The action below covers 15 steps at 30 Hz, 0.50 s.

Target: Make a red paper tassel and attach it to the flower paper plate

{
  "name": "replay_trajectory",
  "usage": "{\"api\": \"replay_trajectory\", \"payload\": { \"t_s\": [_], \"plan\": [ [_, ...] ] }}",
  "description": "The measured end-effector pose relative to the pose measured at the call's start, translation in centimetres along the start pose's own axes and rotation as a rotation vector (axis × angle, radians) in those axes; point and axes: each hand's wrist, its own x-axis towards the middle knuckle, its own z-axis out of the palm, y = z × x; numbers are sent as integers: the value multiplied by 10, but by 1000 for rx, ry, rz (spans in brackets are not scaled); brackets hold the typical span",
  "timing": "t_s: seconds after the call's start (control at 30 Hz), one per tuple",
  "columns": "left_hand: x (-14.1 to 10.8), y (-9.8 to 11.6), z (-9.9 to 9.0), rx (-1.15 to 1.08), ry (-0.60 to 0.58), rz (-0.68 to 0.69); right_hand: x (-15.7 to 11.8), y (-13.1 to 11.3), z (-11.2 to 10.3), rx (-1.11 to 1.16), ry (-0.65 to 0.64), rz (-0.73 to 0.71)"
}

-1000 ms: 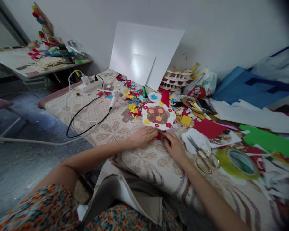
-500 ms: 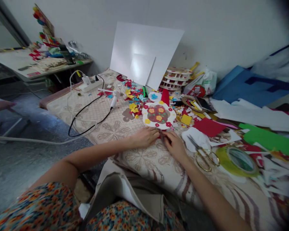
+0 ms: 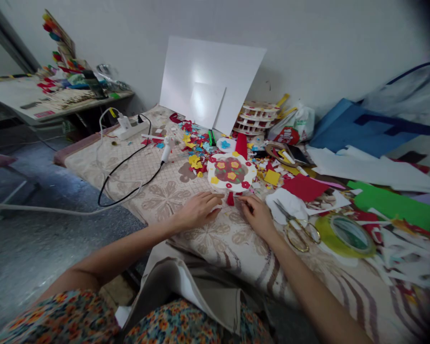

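My scalloped white piece (image 3: pixel 231 173) lies on the table (image 3: pixel 165 179), its flowers already in place, with a red tassel (image 3: pixel 230 198) at its near edge; whether that is fastened, I can't tell. My left hand (image 3: pixel 199 209) is loose and empty beside it; my right hand (image 3: pixel 255 213) curls close by, its grip unclear. Colourful scraps (image 3: pixel 199 138) crowd the far side, scissors (image 3: pixel 294 220) and tape (image 3: pixel 353 234) the right, the glue gun (image 3: pixel 166 149) the left.

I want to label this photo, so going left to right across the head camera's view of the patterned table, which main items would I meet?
Power strip, white glue gun, yellow flower cutouts, scalloped white piece, yellow square, gold-handled scissors, yellow tape roll.
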Motion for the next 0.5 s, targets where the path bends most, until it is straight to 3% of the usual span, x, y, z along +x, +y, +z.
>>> {"api": "replay_trajectory", "payload": {
  "t_s": [0.13,0.2,0.33,0.5],
  "plan": [
    [-16,1,0,-238,228,-319,0,1,-1,37,9,30],
    [-19,0,0,-464,307,-496,0,3,-1,66,24,49],
    [-18,1,-1,-1038,333,-724,-1,4,1,173,45,122],
    [-8,11,0,-1458,325,-910,-2,4,0,258,80,181]
  ]
}}
